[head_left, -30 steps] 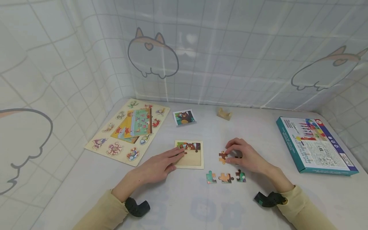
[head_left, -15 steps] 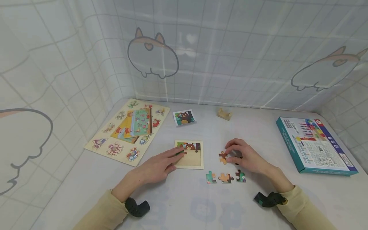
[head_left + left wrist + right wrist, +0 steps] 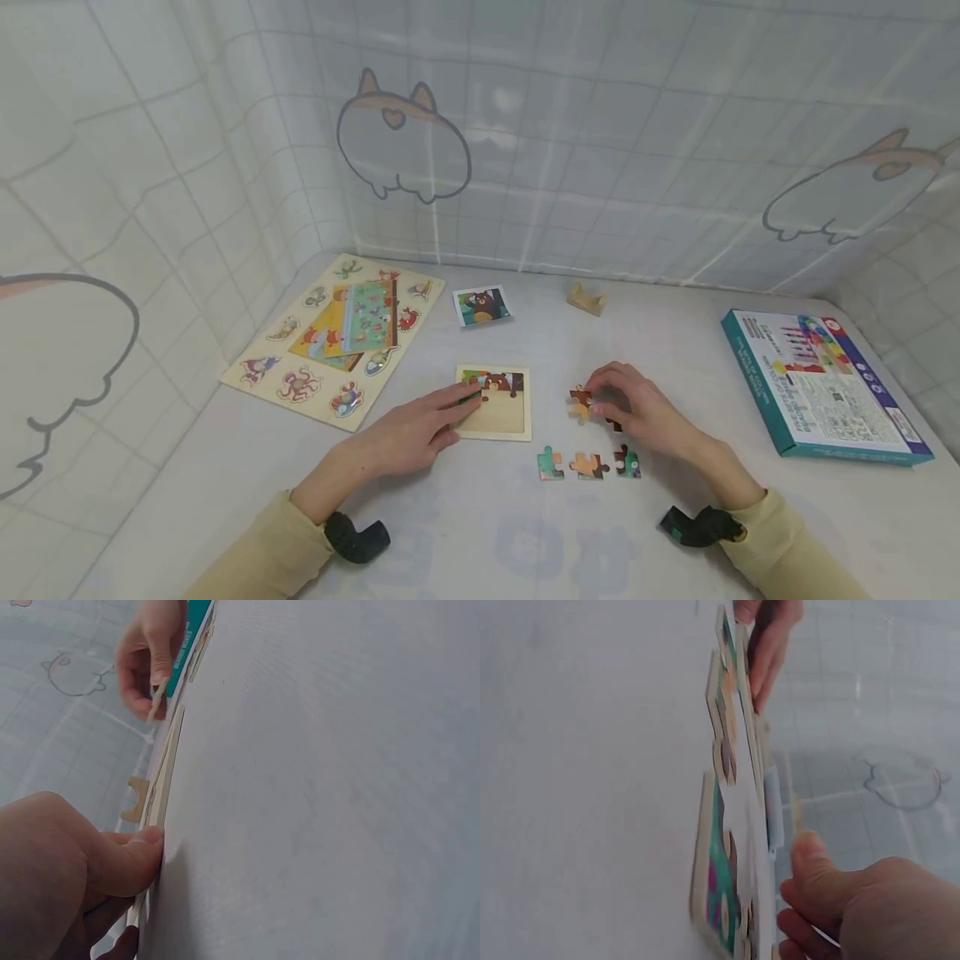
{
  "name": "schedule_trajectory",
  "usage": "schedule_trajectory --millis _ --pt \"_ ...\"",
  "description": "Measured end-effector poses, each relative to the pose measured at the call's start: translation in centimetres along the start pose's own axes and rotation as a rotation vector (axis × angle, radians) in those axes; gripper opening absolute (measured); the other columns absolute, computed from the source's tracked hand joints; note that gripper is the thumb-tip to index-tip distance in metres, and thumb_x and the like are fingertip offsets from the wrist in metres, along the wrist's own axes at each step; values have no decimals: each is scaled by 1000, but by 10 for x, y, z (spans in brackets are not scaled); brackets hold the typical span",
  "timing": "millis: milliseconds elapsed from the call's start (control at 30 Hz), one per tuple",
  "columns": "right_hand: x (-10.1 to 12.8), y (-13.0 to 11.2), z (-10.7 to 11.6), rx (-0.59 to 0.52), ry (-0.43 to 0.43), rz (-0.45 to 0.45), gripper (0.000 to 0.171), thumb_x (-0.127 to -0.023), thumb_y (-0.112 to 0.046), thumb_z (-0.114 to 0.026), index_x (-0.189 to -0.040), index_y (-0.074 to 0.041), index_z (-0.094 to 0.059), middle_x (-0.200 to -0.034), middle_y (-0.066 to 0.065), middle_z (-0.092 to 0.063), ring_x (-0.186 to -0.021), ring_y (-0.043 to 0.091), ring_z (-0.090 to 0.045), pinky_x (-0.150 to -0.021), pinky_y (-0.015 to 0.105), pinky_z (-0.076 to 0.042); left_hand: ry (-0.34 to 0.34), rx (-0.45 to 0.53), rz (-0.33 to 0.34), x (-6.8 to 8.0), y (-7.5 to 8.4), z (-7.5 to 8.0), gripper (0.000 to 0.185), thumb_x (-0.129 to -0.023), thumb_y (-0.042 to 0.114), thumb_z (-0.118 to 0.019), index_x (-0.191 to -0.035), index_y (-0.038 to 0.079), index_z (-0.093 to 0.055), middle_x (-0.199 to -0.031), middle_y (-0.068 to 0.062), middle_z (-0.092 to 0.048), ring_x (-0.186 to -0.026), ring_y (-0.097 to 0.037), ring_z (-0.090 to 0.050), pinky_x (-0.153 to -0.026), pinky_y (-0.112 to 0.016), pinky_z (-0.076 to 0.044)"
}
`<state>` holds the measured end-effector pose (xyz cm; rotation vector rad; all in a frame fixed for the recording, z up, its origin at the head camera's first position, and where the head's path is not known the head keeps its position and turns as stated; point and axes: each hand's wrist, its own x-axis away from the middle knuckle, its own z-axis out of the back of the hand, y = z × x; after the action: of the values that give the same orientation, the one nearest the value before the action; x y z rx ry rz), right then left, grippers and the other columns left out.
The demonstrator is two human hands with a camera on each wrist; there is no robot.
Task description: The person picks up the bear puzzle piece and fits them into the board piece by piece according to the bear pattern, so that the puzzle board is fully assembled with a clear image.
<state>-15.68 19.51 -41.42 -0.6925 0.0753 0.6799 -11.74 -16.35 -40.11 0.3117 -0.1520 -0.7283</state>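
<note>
My right hand (image 3: 637,408) pinches a brown and orange jigsaw puzzle piece (image 3: 579,403), raised off the table and seen edge-on in the left wrist view. Another dark puzzle piece (image 3: 614,424) lies partly hidden under that hand. My left hand (image 3: 412,429) rests on the left side of a square wooden puzzle tray (image 3: 498,435), fingers extended over it and thumb against its near edge. Along the tray's far side sit fitted pieces showing a bear's head (image 3: 495,382). Nearer me lie a green piece (image 3: 549,464), an orange piece (image 3: 589,466) and a green-brown piece (image 3: 628,462).
A bear picture card (image 3: 482,306) and a small notched wooden block (image 3: 587,299) lie farther back. Left is a sea-animal board (image 3: 300,350) with picture panels on it. A flat teal-sided box (image 3: 832,383) sits at the right. Patterned sheeting rises behind the table.
My right hand has lifted the brown and orange puzzle piece from the table, tilting it. The left hand stays on the tray. The head view has shifted slightly.
</note>
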Motion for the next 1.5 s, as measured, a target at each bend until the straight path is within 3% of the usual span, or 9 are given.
schedule_trajectory --millis 300,867,1500 --pt "-27 -29 -17 -18 23 66 22 -84 -16 -69 -104 -10 -61 -105 -2 -59 -103 15 -51 -89 37 -46 -10 7 16 1 -1 1 53 -97 23 -51 -146 16 -34 -155 6 -21 -142 -14 -20 -113 -35 -26" --pt "-69 -59 -59 -29 -31 32 18 -88 -14 -65 -102 -5 -61 -104 4 -58 -98 22 -50 -85 34 -46 -23 19 24 0 -1 0 52 -97 25 -51 -146 17 -36 -155 7 -22 -141 -14 -22 -112 -36 -28" --pt "-70 -56 -70 -3 -58 45 16 -88 -18 -64 -100 -7 -61 -111 3 -53 -100 16 -43 -88 34 -44 -15 25 47 0 -1 -1 53 -97 26 -51 -146 20 -35 -155 10 -21 -141 -12 -21 -112 -35 -29"
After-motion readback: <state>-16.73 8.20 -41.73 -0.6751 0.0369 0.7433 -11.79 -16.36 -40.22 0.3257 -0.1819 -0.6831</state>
